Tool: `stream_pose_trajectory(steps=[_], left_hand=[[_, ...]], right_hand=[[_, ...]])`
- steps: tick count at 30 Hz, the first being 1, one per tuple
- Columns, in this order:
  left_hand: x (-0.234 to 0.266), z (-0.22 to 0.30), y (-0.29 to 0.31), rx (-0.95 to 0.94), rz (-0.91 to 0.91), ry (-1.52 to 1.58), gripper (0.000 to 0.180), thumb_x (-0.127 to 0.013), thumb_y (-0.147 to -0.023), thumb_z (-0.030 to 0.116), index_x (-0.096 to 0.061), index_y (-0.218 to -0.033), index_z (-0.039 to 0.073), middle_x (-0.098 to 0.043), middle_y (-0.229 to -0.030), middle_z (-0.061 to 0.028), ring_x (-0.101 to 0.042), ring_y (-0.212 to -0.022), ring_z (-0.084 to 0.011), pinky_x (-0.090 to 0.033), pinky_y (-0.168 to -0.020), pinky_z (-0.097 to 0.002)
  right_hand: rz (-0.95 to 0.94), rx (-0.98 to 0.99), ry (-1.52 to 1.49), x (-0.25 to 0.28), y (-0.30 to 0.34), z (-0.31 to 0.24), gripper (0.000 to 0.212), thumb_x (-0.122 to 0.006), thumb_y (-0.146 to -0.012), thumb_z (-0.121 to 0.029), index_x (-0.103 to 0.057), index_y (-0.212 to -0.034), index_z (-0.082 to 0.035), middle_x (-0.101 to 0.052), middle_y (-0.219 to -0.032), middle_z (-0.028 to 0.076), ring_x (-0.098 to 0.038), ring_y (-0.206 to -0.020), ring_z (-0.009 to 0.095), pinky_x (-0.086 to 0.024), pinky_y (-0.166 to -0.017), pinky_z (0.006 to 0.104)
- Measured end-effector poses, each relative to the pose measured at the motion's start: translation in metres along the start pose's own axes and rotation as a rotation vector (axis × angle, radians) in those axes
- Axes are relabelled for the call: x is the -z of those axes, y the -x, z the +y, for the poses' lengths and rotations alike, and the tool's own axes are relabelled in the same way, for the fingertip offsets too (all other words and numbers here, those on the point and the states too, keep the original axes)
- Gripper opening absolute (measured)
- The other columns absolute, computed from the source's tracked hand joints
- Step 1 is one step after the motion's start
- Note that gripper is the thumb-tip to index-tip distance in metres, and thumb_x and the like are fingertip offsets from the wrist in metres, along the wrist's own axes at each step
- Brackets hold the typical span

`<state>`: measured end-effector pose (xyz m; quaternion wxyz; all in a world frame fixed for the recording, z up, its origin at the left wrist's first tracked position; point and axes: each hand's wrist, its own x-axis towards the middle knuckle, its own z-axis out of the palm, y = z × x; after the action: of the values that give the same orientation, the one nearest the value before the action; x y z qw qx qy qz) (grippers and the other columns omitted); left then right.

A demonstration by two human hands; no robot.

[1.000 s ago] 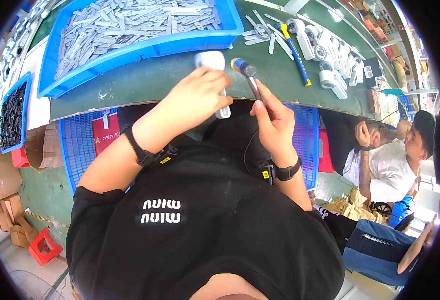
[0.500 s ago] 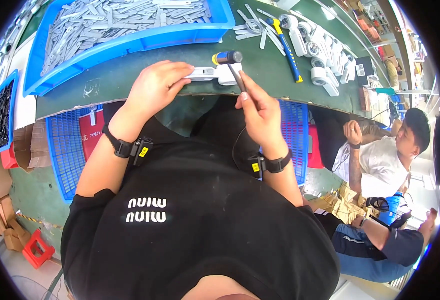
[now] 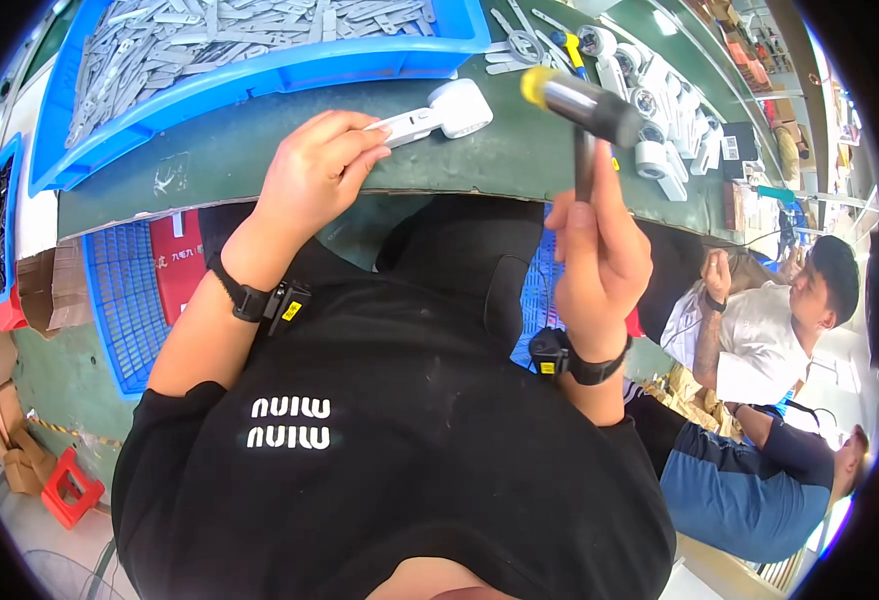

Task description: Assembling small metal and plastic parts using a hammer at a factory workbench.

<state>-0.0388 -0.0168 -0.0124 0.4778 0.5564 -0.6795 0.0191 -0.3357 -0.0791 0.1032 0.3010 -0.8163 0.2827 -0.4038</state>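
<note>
Since half-second ago, mallet (image 3: 582, 100) raised off white part (image 3: 438, 113). Head view: right hand (image 3: 600, 262) fisted round mallet handle; left hand (image 3: 318, 170) pinches part's thin end flat on green counter (image 3: 210, 160). Strike squarely, fingers clear.

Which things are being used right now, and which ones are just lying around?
In use:
left hand holding the white part
right hand holding the hammer

Lying about:
blue tray of grey metal strips
tape rolls
red stool
</note>
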Motion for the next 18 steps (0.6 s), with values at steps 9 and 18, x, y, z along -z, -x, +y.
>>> stream_pose_trajectory(steps=[9, 18], left_hand=[[-0.001, -0.001, -0.001, 0.021, 0.028, 0.049, 0.016, -0.087, -0.091, 0.005, -0.081, -0.106, 0.003, -0.076, -0.101, -0.0110, -0.074, -0.089, -0.0330, -0.061, -0.076, -0.0418], [-0.003, 0.001, 0.000, 0.048, 0.029, 0.067, 0.016, -0.086, -0.092, 0.007, -0.079, -0.107, 0.004, -0.074, -0.101, -0.0107, -0.073, -0.090, -0.0333, -0.061, -0.076, -0.0431]], right_hand=[[-0.335, -0.193, 0.150, -0.042, -0.001, 0.022, 0.053, -0.065, -0.108, 0.002, -0.065, -0.159, -0.010, -0.063, -0.080, 0.007, -0.053, -0.073, 0.011, -0.050, -0.074, 0.0259], [0.049, -0.139, -0.019, -0.051, 0.004, 0.024, 0.055, -0.063, -0.108, 0.003, -0.061, -0.162, -0.007, -0.072, -0.088, 0.016, -0.061, -0.074, 0.016, -0.055, -0.077, 0.0309]])
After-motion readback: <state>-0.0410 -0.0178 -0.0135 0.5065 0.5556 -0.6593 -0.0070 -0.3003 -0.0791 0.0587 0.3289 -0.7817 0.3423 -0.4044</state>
